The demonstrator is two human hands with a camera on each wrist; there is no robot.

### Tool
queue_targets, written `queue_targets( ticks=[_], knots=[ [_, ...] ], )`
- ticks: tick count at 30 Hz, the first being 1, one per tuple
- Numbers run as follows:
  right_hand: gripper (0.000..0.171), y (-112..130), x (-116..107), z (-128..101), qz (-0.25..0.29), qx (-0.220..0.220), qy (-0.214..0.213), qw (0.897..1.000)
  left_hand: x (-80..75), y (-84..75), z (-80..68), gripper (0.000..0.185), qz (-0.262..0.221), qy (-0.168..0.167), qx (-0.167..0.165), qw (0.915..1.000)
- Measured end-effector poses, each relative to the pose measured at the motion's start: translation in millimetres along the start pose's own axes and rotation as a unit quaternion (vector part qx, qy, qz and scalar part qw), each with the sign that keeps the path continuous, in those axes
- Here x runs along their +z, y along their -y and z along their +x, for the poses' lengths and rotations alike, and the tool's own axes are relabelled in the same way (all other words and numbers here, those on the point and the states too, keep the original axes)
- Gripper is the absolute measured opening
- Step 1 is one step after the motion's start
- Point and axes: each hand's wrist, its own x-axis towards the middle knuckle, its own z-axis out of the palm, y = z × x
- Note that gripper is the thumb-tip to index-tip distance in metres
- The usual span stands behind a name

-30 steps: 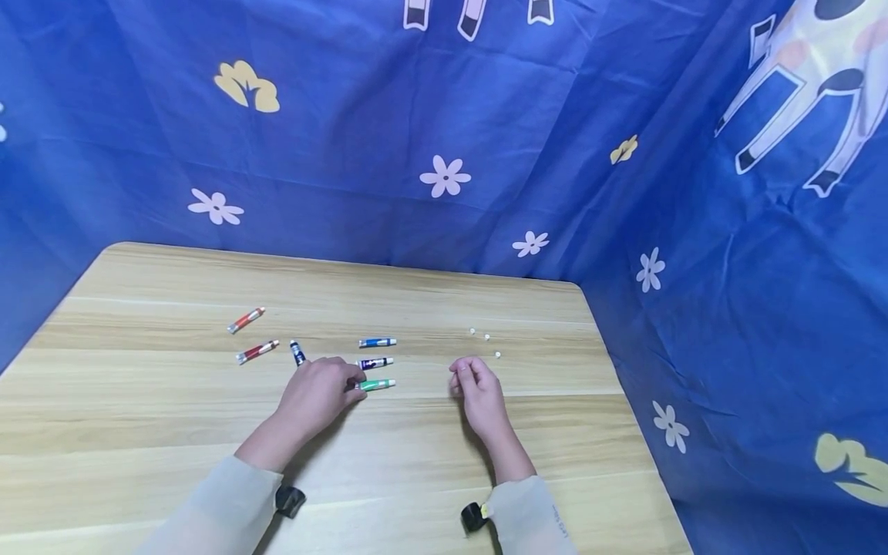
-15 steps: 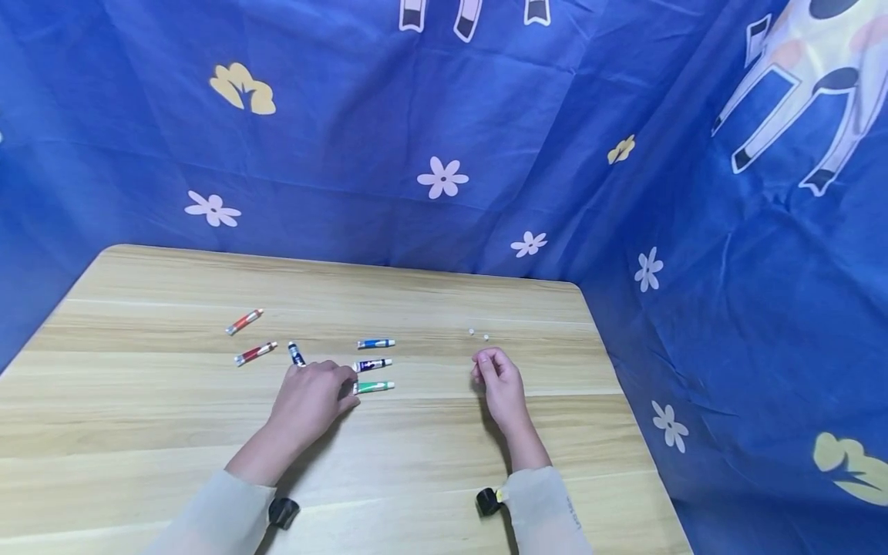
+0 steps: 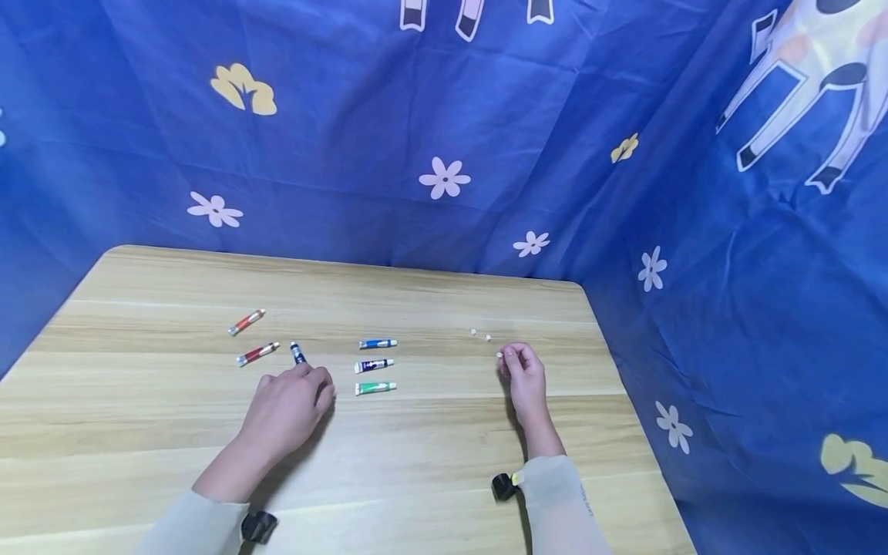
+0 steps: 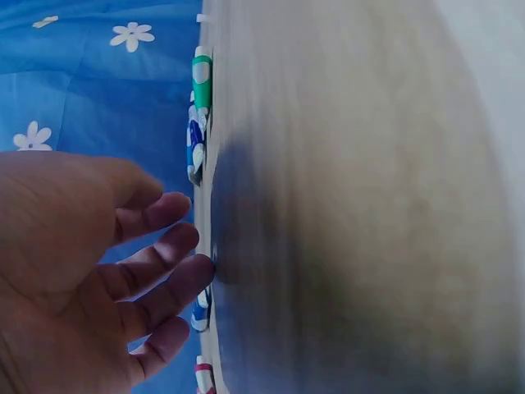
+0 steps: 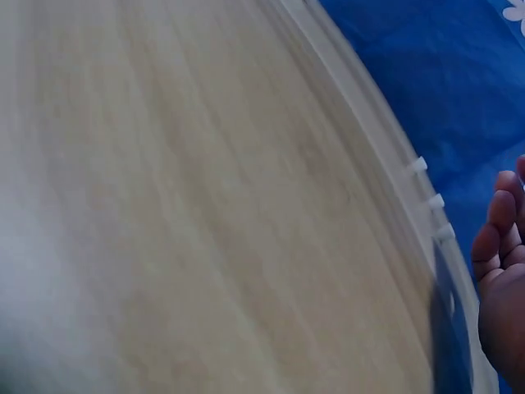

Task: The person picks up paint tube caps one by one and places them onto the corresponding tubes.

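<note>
My left hand (image 3: 290, 402) hovers low over the table with loosely bent fingers and nothing in them. Just beyond its knuckles lies a dark blue paint tube (image 3: 297, 353), partly covered by the hand. To its right are a blue paint tube (image 3: 378, 344), a purple one (image 3: 375, 365) and a green one (image 3: 376, 388), roughly parallel. At the right, my right hand (image 3: 525, 379) is beside a small white cap (image 3: 499, 355), which shows at its fingertips. Two more white caps (image 3: 489, 338) lie just beyond. The right wrist view shows that hand's fingers (image 5: 486, 242) loosely bent.
An orange-red paint tube (image 3: 247, 322) and a dark red one (image 3: 257, 354) lie at the left of the wooden table (image 3: 416, 478). A blue patterned curtain (image 3: 361, 154) hangs behind the table and along its right side.
The left hand has drawn back left from the green and purple tubes, baring their ends. My right hand has moved right and slightly away to the nearest white cap.
</note>
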Motion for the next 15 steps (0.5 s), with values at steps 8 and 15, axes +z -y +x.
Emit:
queue_targets(
  ticks=[8,15],
  knots=[
    [0.018,-7,-7,8,-0.02,-0.008,-0.027,0.999,-0.6,12.5,-3.6,0.019,0.01,-0.013,-0.001,0.9999],
    [0.016,-13,-12,20,-0.072,0.003,-0.027,0.997,-6.8,18.7,-0.2,0.025,0.011,-0.023,-0.014,0.9996]
  ],
)
